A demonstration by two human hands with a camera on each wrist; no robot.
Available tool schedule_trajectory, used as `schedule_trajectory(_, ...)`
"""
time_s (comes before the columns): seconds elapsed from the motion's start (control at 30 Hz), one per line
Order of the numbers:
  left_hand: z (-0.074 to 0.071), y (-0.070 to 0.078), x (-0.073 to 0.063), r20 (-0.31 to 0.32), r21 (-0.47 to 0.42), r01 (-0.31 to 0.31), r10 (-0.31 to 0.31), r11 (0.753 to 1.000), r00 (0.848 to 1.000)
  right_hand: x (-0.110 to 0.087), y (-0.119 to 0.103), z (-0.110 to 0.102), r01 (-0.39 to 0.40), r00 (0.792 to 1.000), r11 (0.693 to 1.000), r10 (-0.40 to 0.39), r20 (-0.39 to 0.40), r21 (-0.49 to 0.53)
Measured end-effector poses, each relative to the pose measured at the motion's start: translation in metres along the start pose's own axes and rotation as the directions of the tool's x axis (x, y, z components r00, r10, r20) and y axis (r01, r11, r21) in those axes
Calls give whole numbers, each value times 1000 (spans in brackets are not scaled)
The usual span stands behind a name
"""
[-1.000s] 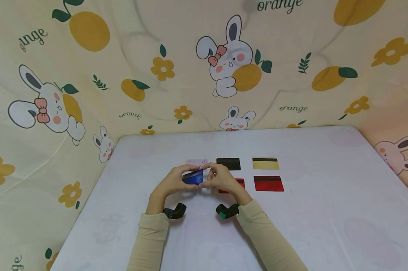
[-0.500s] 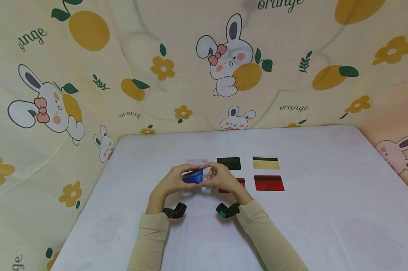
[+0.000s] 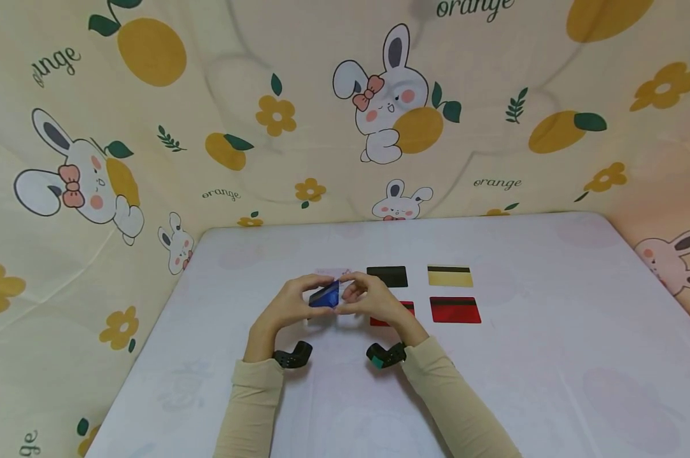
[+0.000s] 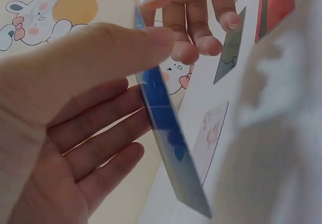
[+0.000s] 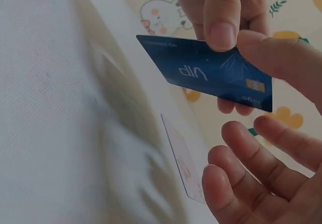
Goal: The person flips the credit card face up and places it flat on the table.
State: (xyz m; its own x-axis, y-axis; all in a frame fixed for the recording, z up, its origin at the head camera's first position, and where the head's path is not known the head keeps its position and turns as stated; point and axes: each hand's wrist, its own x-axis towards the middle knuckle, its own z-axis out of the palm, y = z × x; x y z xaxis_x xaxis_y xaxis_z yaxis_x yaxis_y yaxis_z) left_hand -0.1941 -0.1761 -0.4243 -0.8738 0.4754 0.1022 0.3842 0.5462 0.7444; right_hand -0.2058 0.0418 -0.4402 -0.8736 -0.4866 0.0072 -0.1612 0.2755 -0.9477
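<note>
While the left hand (image 3: 288, 304) pinches the blue VIP card (image 3: 324, 297), lettering readable only from right wrist, thumb of right hand (image 3: 379, 304) touching it, that hand's grip impossible to tell, pale pink card (image 3: 329, 271) at its twelve o'clock partly covered, red card (image 3: 409, 310) at three half-hidden

In the head view, soft, even light leaves a faint shadow on the table (image 3: 522, 381) below the left hand (image 3: 288, 302). The wrist views are dimmer, with blurred patches beside the right hand (image 3: 376, 300)
</note>
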Motion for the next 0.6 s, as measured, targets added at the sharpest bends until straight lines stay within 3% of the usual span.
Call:
schedule_trajectory(0.33, -7, -3, -4, -58, -98, -37, 31, 994, 998, 3, 6, 2, 33, 999, 999, -33, 13, 21)
schedule_trajectory(0.6, -9, -2, -5, -66, -134, -10, 1, 991, 998, 4, 9, 5, 42, 999, 997, -44, 25, 65)
